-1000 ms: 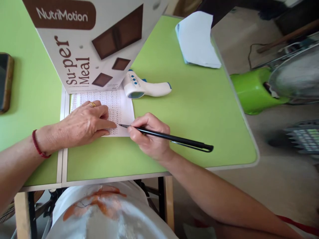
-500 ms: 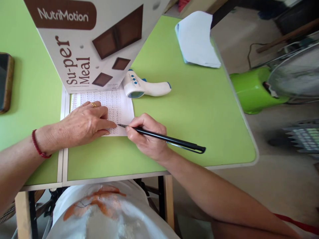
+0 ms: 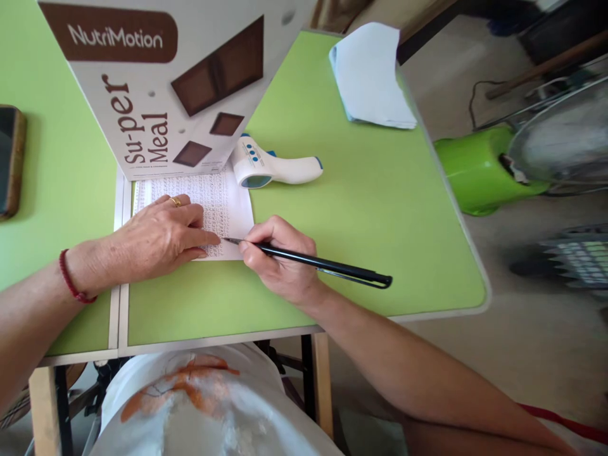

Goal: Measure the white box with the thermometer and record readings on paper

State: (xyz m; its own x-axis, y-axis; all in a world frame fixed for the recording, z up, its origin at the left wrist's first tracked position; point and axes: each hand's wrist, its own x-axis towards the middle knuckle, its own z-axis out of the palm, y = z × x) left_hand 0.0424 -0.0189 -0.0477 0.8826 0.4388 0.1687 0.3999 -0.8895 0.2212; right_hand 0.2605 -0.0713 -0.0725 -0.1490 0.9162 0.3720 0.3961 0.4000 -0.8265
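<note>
Dense rows of small handwriting fill much of a white sheet of paper (image 3: 240, 212) on the green table. My left hand (image 3: 164, 237) lies on the sheet with its fingers stretched out, the index finger reaching toward the pen tip. A black pen (image 3: 327, 262) is pinched in my right hand (image 3: 282, 256), its tip at the paper just beside my left index finger. Behind the sheet stands a white and brown box (image 3: 156, 95), covering the paper's far edge. A white infrared thermometer (image 3: 285, 170) lies at the sheet's far right corner.
Folded white papers (image 3: 373, 76) lie at the table's far right. A phone (image 3: 10, 161) is at the left edge. A metal strip crosses the green tabletop (image 3: 380, 221). On the floor to the right are a green bucket (image 3: 475, 171) and a wire-guarded fan-like object.
The view has shifted very slightly, so the box and table things sit a little further left. Both hands keep almost the same pose, with the pen tip still at the paper.
</note>
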